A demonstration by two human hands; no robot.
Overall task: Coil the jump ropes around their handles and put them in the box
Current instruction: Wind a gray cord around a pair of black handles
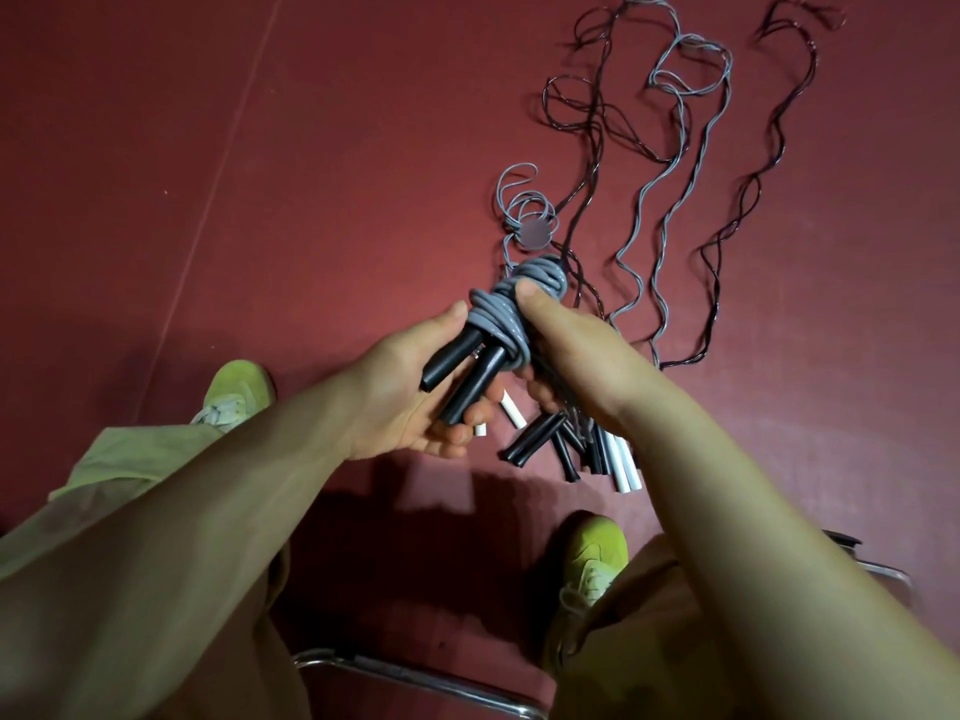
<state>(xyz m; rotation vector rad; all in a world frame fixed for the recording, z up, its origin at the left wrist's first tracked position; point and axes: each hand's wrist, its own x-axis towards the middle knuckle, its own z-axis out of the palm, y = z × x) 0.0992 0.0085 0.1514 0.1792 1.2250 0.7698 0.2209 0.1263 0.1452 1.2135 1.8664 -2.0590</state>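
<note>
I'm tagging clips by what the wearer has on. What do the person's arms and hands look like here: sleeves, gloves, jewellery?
Both arms are bare as far up as the view reaches; no sleeve edge shows. The left hand and right hand wear no gloves, and no rings, watch or wristband are visible. Fingernails look short and unpainted. Lower down, olive-khaki trousers and yellow-green shoes show.

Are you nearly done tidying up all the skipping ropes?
Not nearly. One grey rope is wound round its black handles, with the left hand holding the handles and the right hand gripping the coil. That one looks almost finished. Several more ropes lie loose on the red floor, their handles in a heap. No box is in view, so nothing shows as packed.
</note>
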